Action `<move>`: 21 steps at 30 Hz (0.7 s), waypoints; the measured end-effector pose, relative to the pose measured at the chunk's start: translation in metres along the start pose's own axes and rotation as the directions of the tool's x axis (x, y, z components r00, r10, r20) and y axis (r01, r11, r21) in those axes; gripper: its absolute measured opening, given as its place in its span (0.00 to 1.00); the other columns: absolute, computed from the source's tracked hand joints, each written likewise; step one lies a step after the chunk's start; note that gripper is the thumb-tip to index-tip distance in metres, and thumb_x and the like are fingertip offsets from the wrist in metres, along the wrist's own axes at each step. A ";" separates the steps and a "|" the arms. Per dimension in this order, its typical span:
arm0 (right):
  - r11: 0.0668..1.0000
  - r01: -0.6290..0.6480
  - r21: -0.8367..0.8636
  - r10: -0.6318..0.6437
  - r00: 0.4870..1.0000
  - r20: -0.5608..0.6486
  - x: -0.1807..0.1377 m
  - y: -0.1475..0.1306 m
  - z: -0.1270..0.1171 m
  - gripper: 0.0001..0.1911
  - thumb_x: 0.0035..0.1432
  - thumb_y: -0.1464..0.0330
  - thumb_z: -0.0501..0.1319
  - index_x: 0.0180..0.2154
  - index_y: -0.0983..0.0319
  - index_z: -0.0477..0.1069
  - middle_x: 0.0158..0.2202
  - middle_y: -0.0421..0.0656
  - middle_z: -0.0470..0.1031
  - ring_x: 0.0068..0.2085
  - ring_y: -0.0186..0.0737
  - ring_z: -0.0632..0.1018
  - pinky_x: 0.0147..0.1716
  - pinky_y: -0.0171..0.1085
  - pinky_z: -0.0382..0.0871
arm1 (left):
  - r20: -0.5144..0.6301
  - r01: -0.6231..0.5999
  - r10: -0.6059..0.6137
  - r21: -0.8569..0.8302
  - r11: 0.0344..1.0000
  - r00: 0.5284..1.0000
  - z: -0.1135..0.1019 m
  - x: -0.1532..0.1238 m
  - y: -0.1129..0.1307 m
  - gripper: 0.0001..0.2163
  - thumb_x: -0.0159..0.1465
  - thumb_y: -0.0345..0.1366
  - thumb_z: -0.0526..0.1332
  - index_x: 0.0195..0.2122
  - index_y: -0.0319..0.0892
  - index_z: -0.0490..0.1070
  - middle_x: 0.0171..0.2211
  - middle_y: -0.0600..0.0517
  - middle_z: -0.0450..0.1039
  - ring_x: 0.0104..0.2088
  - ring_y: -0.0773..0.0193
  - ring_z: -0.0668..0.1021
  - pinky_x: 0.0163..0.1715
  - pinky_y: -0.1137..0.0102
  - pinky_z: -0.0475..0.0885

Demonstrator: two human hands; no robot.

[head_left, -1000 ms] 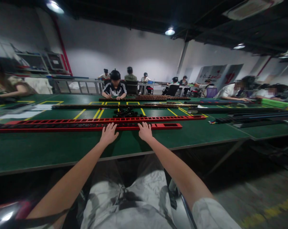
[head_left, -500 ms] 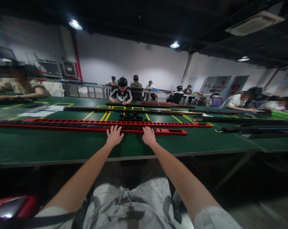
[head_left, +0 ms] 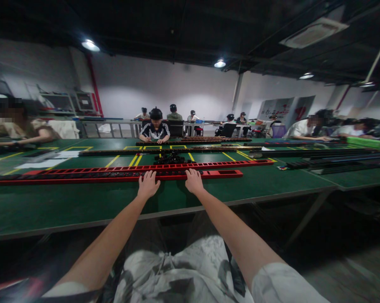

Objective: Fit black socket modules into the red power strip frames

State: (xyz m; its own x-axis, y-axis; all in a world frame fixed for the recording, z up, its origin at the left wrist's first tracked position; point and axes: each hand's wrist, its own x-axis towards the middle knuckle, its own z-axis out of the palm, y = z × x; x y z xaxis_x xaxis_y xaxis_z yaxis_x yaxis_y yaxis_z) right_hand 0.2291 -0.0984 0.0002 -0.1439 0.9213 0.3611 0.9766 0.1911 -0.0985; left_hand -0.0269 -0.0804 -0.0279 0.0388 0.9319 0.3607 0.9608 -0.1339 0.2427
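Observation:
My left hand [head_left: 148, 184] lies flat with its fingers spread, the fingertips resting on the near red slotted rail [head_left: 83, 177]. My right hand [head_left: 193, 181] lies the same way about a hand's width to the right, fingers stretched onto the same rail. Neither hand holds anything. The rail runs left to right across the green table [head_left: 67, 202] and most of its slots are filled with small black parts; the slots at its right end are bare. A second red rail [head_left: 209, 165] lies just behind it.
A heap of loose black parts [head_left: 171, 159] sits behind the rails. Dark long rails [head_left: 164, 152] lie farther back, more at the right [head_left: 335, 162]. A person [head_left: 155, 128] sits opposite; other people work at left [head_left: 16, 128] and right [head_left: 306, 128]. The table's near edge [head_left: 177, 210] crosses below my hands.
Both hands stay flat on the near red rail, having slid slightly back toward me. My head has shifted, so the view moved a little.

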 end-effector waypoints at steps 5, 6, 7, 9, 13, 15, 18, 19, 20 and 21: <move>1.000 0.017 -0.018 -0.018 0.999 -0.027 0.000 0.000 -0.001 0.29 0.65 0.72 0.53 0.67 0.65 0.65 0.68 0.54 0.66 0.68 0.52 0.63 0.71 0.51 0.46 | -0.017 -0.010 0.010 0.011 1.000 1.000 0.000 0.000 0.000 0.29 0.72 0.44 0.49 0.72 0.40 0.59 0.75 0.39 0.55 0.75 0.48 0.56 0.72 0.44 0.50; 1.000 0.018 -0.021 -0.019 0.999 -0.031 0.000 0.000 0.000 0.29 0.65 0.72 0.53 0.67 0.65 0.65 0.69 0.54 0.65 0.68 0.53 0.63 0.71 0.51 0.45 | -0.019 -0.009 0.010 0.014 1.000 1.000 -0.001 0.000 0.000 0.29 0.72 0.44 0.49 0.72 0.40 0.59 0.74 0.39 0.55 0.75 0.48 0.56 0.72 0.44 0.50; 1.000 0.018 -0.023 -0.019 0.999 -0.034 0.000 0.000 0.001 0.29 0.65 0.72 0.53 0.67 0.65 0.65 0.69 0.54 0.65 0.68 0.53 0.62 0.71 0.52 0.44 | -0.019 -0.009 0.009 0.017 1.000 1.000 -0.001 0.000 0.000 0.29 0.72 0.44 0.49 0.72 0.40 0.59 0.74 0.39 0.56 0.75 0.48 0.56 0.72 0.44 0.50; 1.000 0.019 -0.024 -0.020 0.999 -0.034 0.001 0.000 0.002 0.29 0.65 0.72 0.53 0.66 0.65 0.66 0.68 0.54 0.66 0.68 0.52 0.63 0.70 0.51 0.44 | -0.018 -0.008 0.008 0.024 1.000 1.000 -0.001 0.000 0.000 0.29 0.72 0.44 0.50 0.72 0.40 0.59 0.74 0.38 0.56 0.74 0.48 0.57 0.72 0.44 0.51; 0.999 0.016 -0.030 -0.017 0.999 -0.041 0.000 0.000 0.002 0.28 0.65 0.72 0.54 0.65 0.64 0.67 0.66 0.54 0.68 0.66 0.52 0.64 0.69 0.50 0.47 | -0.023 -0.009 0.009 0.031 0.999 1.000 -0.002 -0.001 0.002 0.29 0.71 0.44 0.50 0.72 0.40 0.59 0.74 0.38 0.56 0.74 0.48 0.58 0.71 0.45 0.53; 0.999 0.013 -0.037 -0.015 0.999 -0.044 0.000 0.000 0.002 0.28 0.64 0.72 0.55 0.65 0.64 0.67 0.66 0.54 0.68 0.66 0.52 0.65 0.68 0.50 0.48 | -0.023 -0.007 0.008 0.028 1.000 1.000 -0.003 -0.001 0.004 0.29 0.71 0.44 0.50 0.71 0.40 0.60 0.74 0.37 0.56 0.74 0.48 0.59 0.70 0.44 0.53; 0.999 0.010 -0.046 -0.012 0.999 -0.033 0.002 0.001 0.003 0.29 0.64 0.72 0.56 0.66 0.63 0.67 0.66 0.54 0.67 0.66 0.53 0.64 0.67 0.50 0.51 | -0.024 -0.002 0.002 0.023 1.000 1.000 -0.003 -0.002 0.005 0.29 0.71 0.43 0.50 0.71 0.40 0.60 0.73 0.37 0.57 0.73 0.48 0.60 0.70 0.43 0.54; 0.999 0.009 -0.048 -0.010 1.000 -0.029 0.002 0.002 0.003 0.29 0.64 0.72 0.56 0.66 0.62 0.67 0.67 0.54 0.67 0.66 0.53 0.64 0.67 0.50 0.51 | -0.024 -0.002 0.002 0.022 1.000 1.000 -0.003 -0.002 0.006 0.29 0.71 0.43 0.50 0.71 0.39 0.60 0.74 0.36 0.57 0.73 0.48 0.60 0.70 0.43 0.54; 0.999 0.007 -0.048 -0.008 1.000 -0.025 0.003 0.002 0.004 0.29 0.64 0.72 0.56 0.66 0.62 0.67 0.67 0.54 0.67 0.66 0.53 0.64 0.67 0.51 0.51 | -0.024 -0.002 0.003 0.022 1.000 1.000 -0.003 -0.002 0.006 0.29 0.71 0.43 0.50 0.71 0.39 0.60 0.74 0.36 0.57 0.73 0.48 0.59 0.70 0.44 0.54; 0.999 0.006 -0.048 -0.007 1.000 -0.022 0.003 0.002 0.004 0.29 0.64 0.72 0.55 0.66 0.62 0.67 0.67 0.54 0.67 0.66 0.54 0.64 0.67 0.52 0.51 | -0.023 -0.002 0.003 0.021 1.000 1.000 -0.003 -0.002 0.006 0.29 0.71 0.43 0.50 0.71 0.39 0.60 0.74 0.37 0.56 0.73 0.48 0.59 0.70 0.43 0.54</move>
State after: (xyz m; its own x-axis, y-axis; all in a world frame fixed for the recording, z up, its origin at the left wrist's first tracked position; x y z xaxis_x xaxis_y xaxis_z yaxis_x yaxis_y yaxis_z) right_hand 0.2304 -0.0939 -0.0027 -0.1469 0.9124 0.3820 0.9823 0.1799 -0.0520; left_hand -0.0219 -0.0842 -0.0239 0.0350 0.9235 0.3821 0.9663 -0.1288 0.2228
